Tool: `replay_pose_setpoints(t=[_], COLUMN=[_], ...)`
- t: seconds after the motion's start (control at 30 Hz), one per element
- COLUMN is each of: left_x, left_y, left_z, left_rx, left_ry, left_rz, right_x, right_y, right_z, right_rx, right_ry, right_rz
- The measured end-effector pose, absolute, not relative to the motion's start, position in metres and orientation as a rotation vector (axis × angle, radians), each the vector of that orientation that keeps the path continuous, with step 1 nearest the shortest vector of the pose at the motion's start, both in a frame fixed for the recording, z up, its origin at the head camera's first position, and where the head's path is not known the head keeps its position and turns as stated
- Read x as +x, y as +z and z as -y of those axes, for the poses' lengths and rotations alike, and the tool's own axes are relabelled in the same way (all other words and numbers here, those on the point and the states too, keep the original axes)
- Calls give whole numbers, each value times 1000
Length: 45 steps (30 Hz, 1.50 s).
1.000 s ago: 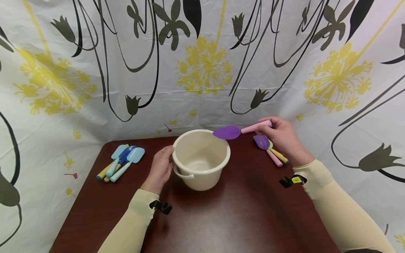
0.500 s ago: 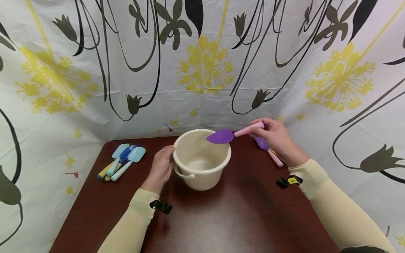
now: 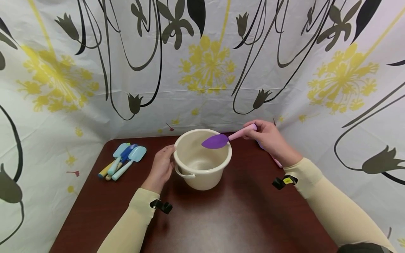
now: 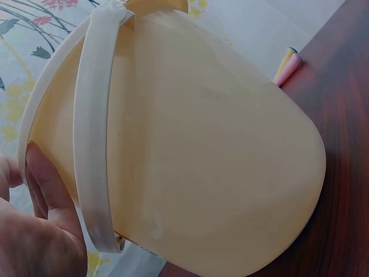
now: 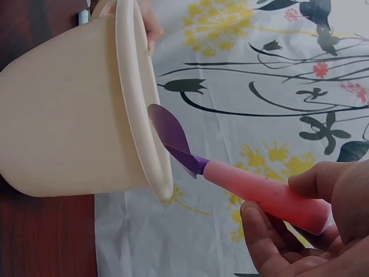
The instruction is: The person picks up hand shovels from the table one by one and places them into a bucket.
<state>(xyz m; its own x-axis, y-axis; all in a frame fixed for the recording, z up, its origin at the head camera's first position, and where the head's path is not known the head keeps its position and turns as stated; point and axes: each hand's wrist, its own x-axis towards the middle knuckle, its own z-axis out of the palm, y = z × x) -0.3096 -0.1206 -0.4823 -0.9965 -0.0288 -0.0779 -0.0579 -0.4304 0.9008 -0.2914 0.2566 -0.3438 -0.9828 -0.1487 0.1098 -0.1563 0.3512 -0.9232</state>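
A cream bucket (image 3: 202, 179) stands upright on the dark red table, its handle (image 4: 92, 127) hanging down at the side. My left hand (image 3: 161, 167) grips the bucket's rim on the left, fingers and thumb on either side of the wall. My right hand (image 3: 269, 140) pinches the pink handle of a toy trowel (image 3: 216, 141) with a pointed purple blade. In the head view the blade overlaps the bucket's mouth. The right wrist view shows the blade (image 5: 170, 134) right at the rim, with thumb and fingers around the handle's end (image 5: 271, 196).
On the left of the table (image 3: 202, 225) lies a pile of light-blue and dark-blue toy shovels (image 3: 121, 160). Another pink-handled toy tool (image 3: 277, 162) lies at the right, mostly behind my right hand. A flower-print curtain (image 3: 202, 105) closes off the back and sides.
My right hand has moved left and slightly down, carrying the toy trowel from the bucket's far right rim to over its mouth. My left hand stays on the rim.
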Motion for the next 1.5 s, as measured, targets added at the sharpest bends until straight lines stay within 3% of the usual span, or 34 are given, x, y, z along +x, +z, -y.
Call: replay_pose_setpoints(t=[1.5], left_x=[-312], left_y=[-485], left_z=[118], left_rx=[-145], left_ry=[2607], left_rz=[-1704], right_x=[-322], right_y=[-378], right_z=[-198], right_rx=[554], right_ry=[1563], right_rz=[2799])
